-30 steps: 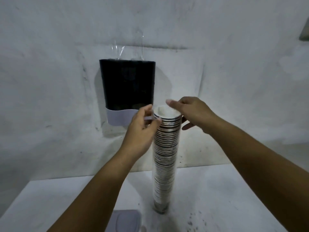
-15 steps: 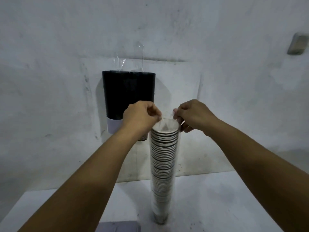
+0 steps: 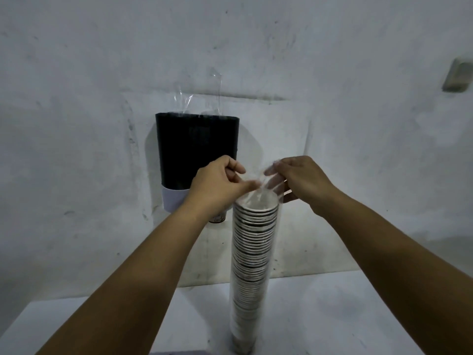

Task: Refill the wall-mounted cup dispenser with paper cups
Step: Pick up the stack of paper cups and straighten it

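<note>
Fingers of left hand (image 3: 217, 184) and right hand (image 3: 299, 181) pinching plastic sleeve (image 3: 258, 185) atop cup stack (image 3: 252, 252).

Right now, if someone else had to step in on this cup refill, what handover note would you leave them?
Left hand and right hand: each pinches the clear plastic sleeve at the top of the cup stack.
The stack stands upright on the white counter, right of the black wall dispenser.
Done: stack set in place.
Left: open the sleeve, pull cups out, load the dispenser.
</note>
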